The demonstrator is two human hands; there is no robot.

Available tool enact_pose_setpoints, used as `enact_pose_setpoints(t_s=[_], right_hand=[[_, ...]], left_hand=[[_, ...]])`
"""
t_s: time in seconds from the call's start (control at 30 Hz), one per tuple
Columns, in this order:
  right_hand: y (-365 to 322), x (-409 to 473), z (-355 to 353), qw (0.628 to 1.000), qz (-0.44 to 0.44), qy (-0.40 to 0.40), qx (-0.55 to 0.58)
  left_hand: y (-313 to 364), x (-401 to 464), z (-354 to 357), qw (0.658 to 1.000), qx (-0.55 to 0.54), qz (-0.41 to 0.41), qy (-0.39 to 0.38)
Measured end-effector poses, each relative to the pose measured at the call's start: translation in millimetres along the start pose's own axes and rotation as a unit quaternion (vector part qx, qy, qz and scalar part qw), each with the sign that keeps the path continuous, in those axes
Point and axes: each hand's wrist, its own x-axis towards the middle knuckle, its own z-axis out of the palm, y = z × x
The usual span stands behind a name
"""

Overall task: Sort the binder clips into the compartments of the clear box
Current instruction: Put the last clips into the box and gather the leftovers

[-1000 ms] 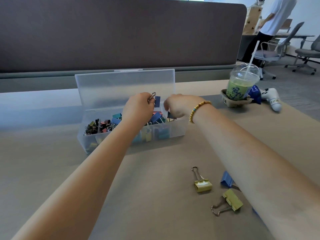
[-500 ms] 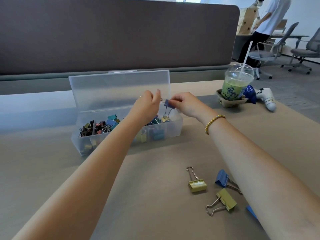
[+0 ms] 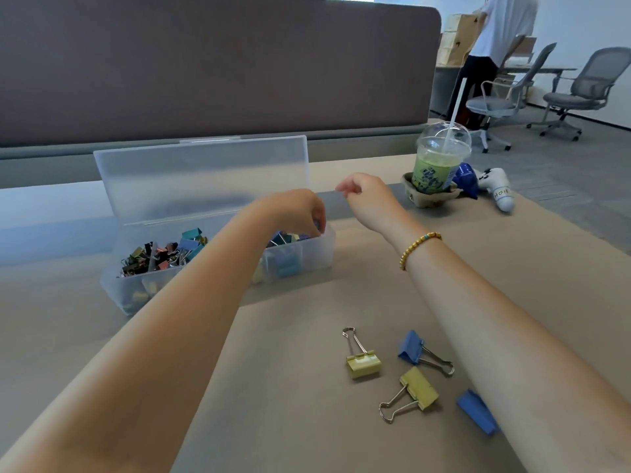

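The clear box [image 3: 218,254] stands on the table [image 3: 273,336] with its lid [image 3: 201,179] raised behind it. Its left compartment holds a heap of small dark, pink and green clips [image 3: 153,256], with a few larger teal and blue ones at the heap's right edge. The right compartment holds larger blue and yellow clips [image 3: 286,238]; more yellow and blue shapes show blurred through the front wall.

The left hand [image 3: 297,213] hangs over the box's right compartment, fingers curled downward to the clips; whether it grips one I cannot tell. The right hand [image 3: 365,199] is raised just right of the box, fingers loosely curled, with nothing visible in it.

In front of the box to its right, four clips lie loose on the table: a yellow clip [image 3: 362,361], a second yellow clip [image 3: 418,389], a blue clip [image 3: 411,348], and another blue clip [image 3: 476,411] partly hidden by the right forearm.

Right of the box stands a cup [image 3: 435,169] of green drink with a straw, set in a cardboard holder [image 3: 430,196].
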Motion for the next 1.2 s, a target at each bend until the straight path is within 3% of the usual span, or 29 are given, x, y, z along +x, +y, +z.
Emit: enact_pose_setpoints(t_s=[0.1, 0.17, 0.23, 0.3, 0.37, 0.43, 0.5, 0.57, 0.67, 0.77, 0.87, 1.1, 1.2], right_hand=[[3, -10, -7, 1.0, 0.003, -0.004, 0.012], [4, -22, -12, 1.0, -0.002, -0.012, 0.017], [6, -36, -17, 0.999, -0.006, -0.039, 0.001], [9, -51, -24, 0.996, -0.015, -0.079, -0.041], [11, -69, -34, 0.99, -0.018, -0.122, -0.067], [14, -90, -44, 0.984, -0.013, -0.16, -0.077], [21, -112, -50, 0.98, 0.002, -0.183, -0.08], [30, -130, -55, 0.98, 0.026, -0.184, -0.064], [34, -152, -65, 0.963, 0.053, -0.25, -0.084], [32, -166, -69, 0.9, 0.016, -0.375, -0.219], [30, -170, -62, 0.872, -0.019, -0.4, -0.281], [38, -159, -41, 0.939, -0.026, -0.272, -0.207], [43, -155, -33, 0.951, -0.036, -0.238, -0.193]], left_hand=[[-7, 9, 9, 0.997, 0.042, -0.017, 0.061], [-12, 7, 15, 0.988, 0.029, -0.034, 0.146], [-6, -6, 21, 0.968, -0.037, -0.021, 0.246], [12, -30, 27, 0.951, -0.13, 0.028, 0.279], [32, -56, 37, 0.957, -0.169, 0.083, 0.218], [45, -77, 50, 0.977, -0.155, 0.114, 0.089], [48, -92, 63, 0.986, -0.119, 0.114, -0.035], [46, -102, 70, 0.986, -0.079, 0.112, -0.095], [43, -108, 73, 0.985, -0.03, 0.119, -0.121], [44, -112, 74, 0.982, 0.007, 0.132, -0.138], [44, -111, 76, 0.983, 0.011, 0.148, -0.106], [38, -99, 86, 0.993, -0.034, 0.108, -0.016], [38, -97, 89, 0.995, -0.021, 0.095, -0.013]])
